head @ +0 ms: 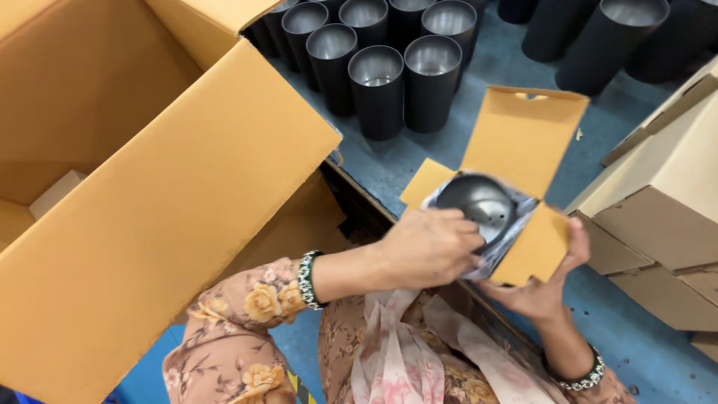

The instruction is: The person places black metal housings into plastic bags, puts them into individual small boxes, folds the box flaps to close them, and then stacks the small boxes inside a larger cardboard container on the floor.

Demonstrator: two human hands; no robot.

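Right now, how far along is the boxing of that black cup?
Done: the black cup, in clear wrap, sits inside the small carton. In hand: the left hand presses it in while the right hand holds the carton. Left: the carton's flaps are open, and unboxed black cups stand on the table.

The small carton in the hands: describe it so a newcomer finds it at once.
Start at the blue table, then come to its near edge, where the left hand and right hand meet. Between them is the small carton, lid flap up, with a dark metal cup in clear plastic inside. The nearby black cups stand bare and unboxed.
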